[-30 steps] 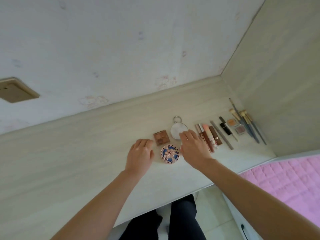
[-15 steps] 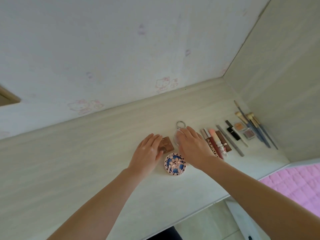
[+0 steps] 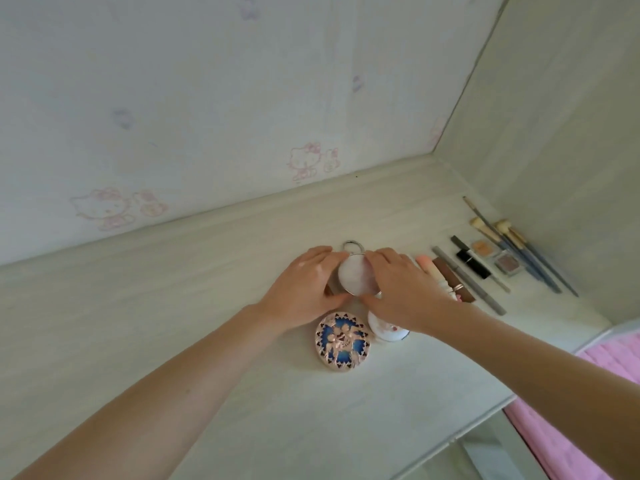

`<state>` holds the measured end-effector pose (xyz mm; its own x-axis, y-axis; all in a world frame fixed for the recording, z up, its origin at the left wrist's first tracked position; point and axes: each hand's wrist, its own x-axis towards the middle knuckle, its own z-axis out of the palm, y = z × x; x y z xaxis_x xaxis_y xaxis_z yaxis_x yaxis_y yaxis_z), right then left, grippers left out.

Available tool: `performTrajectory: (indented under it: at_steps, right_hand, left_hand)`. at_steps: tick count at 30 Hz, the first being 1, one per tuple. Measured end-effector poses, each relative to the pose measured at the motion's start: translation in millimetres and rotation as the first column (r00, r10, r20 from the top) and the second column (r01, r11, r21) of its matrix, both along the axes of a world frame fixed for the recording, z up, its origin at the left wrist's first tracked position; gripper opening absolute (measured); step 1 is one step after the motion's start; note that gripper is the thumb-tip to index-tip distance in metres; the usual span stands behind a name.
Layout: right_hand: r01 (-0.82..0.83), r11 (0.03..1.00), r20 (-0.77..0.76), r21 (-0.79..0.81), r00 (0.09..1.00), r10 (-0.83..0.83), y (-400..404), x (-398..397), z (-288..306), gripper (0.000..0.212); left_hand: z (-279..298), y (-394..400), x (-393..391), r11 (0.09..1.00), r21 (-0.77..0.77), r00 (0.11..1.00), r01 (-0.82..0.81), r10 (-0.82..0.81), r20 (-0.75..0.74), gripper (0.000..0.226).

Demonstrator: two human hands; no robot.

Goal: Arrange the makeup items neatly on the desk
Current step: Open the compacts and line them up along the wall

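Note:
A round white compact [image 3: 356, 278] with a metal ring [image 3: 353, 245] at its far edge sits between my two hands on the pale desk [image 3: 173, 306]. My left hand [image 3: 304, 289] holds its left side, fingers above and thumb below. My right hand [image 3: 405, 289] holds its right side the same way. A blue and gold patterned compact [image 3: 343, 344] lies just in front. A second white compact [image 3: 386, 330] shows partly under my right wrist. A brown palette [image 3: 327, 289] is almost hidden under my left hand.
To the right lie lipsticks and tubes [image 3: 445, 273], a grey pencil [image 3: 467, 278], a black lipstick [image 3: 472, 266], two small eyeshadow pots [image 3: 507, 265] and several brushes [image 3: 519, 251] against the side wall [image 3: 554, 150]. A pink quilt [image 3: 588, 410] lies past the desk's front edge.
The head camera has moved closer and tilted. My left hand left the brown palette and joined my right hand on the ringed white compact. A second white compact now shows under my right wrist.

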<state>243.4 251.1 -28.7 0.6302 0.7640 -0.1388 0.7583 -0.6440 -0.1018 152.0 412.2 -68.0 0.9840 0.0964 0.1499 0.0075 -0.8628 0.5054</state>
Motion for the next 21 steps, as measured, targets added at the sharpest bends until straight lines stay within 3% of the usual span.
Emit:
performTrajectory:
  at_steps: [3, 8, 13, 16, 19, 21]
  right_hand:
    - [-0.019, 1.000, -0.004, 0.019, 1.000, 0.019, 2, 4, -4, 0.051]
    - [0.002, 0.987, -0.027, 0.160, 1.000, 0.003, 3, 8, 2, 0.063]
    - [-0.015, 0.950, 0.008, 0.311, 1.000, 0.013, 7, -4, 23, 0.059]
    - [-0.020, 0.913, 0.015, 0.408, 1.000, 0.015, 6, -25, 42, 0.060]
    - [-0.011, 0.876, -0.001, 0.482, 1.000, 0.013, 6, -53, 58, 0.050]
    - [0.011, 0.838, -0.051, 0.546, 0.999, 0.020, 7, -75, 67, 0.051]
  left_hand:
    - [-3, 5, 6, 0.998, -0.049, 0.999, 0.025, -0.026, -0.021, 0.068]
    - [1, 10, 12, 0.993, -0.117, 0.999, 0.005, 0.002, 0.054, 0.066]
    - [20, 12, -1, 0.958, -0.286, 0.987, -0.028, 0.073, 0.146, 0.065]
    - [35, 8, -24, 0.882, -0.469, 0.980, -0.051, 0.136, 0.148, 0.070]
    - [49, 3, -59, 0.707, -0.706, 0.971, -0.041, 0.194, 0.138, 0.065]
    - [56, 0, -85, 0.621, -0.783, 0.963, -0.047, 0.237, 0.130, 0.058]
